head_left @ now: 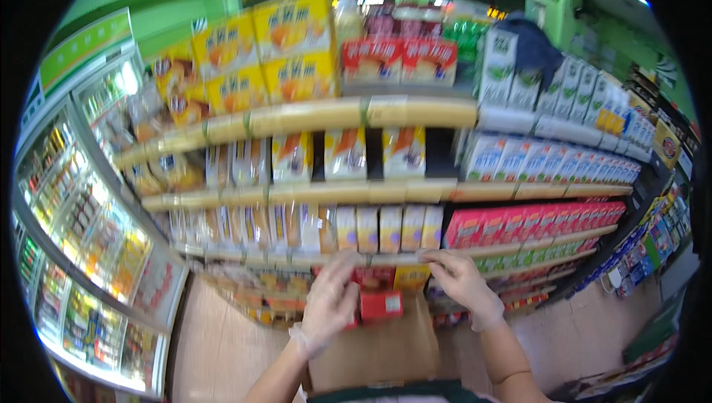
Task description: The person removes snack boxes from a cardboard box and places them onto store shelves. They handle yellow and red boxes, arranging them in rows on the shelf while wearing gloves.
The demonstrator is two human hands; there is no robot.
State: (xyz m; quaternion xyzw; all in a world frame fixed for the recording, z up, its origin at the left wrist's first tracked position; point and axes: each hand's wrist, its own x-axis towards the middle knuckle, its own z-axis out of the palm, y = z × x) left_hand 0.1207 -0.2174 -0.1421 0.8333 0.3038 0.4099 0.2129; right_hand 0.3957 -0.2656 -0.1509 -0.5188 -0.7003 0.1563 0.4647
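My left hand (331, 295), in a thin clear glove, reaches up toward a shelf edge (297, 257) with its fingers loosely bent and apart. My right hand (463, 284), gloved the same way, has its fingers stretched toward the same edge, thumb apart. Neither shows anything held, though both are somewhat blurred. Just above them stands a row of small pale cartons (389, 229) with yellow and purple marks. Between my hands and lower down, a red box (381, 305) lies at the far end of an open brown cardboard box (378, 358) close to my body.
Bagged bread (259, 226) fills the shelf to the left, pink cartons (534, 225) the right. Higher up are yellow boxes (297, 25), red boxes (399, 60) and white milk cartons (549, 157). A glass-door drink fridge (96, 240) stands at the left. Dark cloth (530, 43) lies on top cartons.
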